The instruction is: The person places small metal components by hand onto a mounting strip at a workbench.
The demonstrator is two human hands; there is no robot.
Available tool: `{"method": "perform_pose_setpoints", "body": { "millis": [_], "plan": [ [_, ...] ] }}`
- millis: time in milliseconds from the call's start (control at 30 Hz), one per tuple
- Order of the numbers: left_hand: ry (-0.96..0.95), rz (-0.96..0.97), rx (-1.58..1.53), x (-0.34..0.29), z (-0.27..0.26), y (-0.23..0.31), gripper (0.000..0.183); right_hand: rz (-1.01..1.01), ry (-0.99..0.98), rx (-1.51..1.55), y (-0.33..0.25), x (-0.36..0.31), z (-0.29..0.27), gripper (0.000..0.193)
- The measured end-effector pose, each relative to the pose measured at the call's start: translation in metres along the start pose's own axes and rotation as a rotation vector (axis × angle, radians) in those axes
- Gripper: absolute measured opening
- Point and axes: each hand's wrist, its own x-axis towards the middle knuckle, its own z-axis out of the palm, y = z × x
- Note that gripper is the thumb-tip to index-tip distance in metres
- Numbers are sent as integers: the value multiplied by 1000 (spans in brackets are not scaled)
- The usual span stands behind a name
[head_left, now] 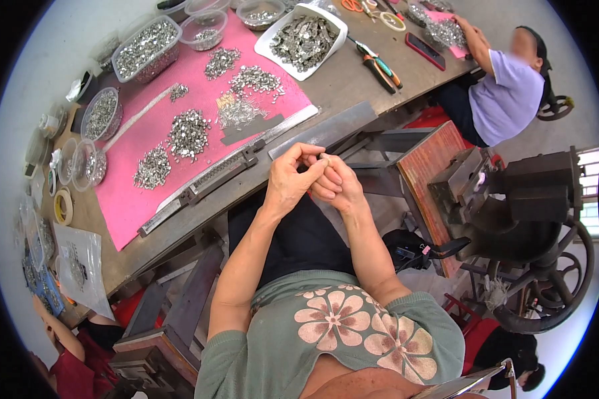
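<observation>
My left hand (291, 178) and my right hand (339, 185) meet just off the table's front edge, above my lap. Both are closed, with fingertips pinched together. Something tiny and dark seems to be between them, too covered by the fingers to name. Nearest to my left hand is a flat steel bar (333, 126) lying along the edge. To its left, a long metal rail with a block-like fixture (203, 186) rests on the front of the pink mat (123, 216). Small shiny metal parts (188, 135) lie heaped on the mat, beside a pile of thin pins (241, 115).
A white tray (341, 38) of metal pieces stands at the back, with pliers (378, 72) and a phone (424, 51) to its right. Plastic tubs (146, 50) line the left. A co-worker (506, 93) sits at the right; a hand-wheel press (532, 219) stands nearer.
</observation>
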Motion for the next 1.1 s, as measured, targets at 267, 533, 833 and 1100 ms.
{"method": "perform_pose_setpoints", "body": {
  "millis": [267, 533, 833, 1100],
  "plan": [
    [-18, -3, -20, 0, -1, 0, 21, -11, 113, -111, -2, -1, 6, 56],
    [-34, 3, -44, 1, -2, -3, 20, -51, 86, -132, -2, -2, 6, 54],
    [-60, 27, -62, 3, -3, -4, 20, -61, 48, -134, -5, -3, 3, 53],
    [-72, 24, -66, 4, -3, 0, 20, -61, 91, -186, -6, -3, 3, 53]
  ]
}}
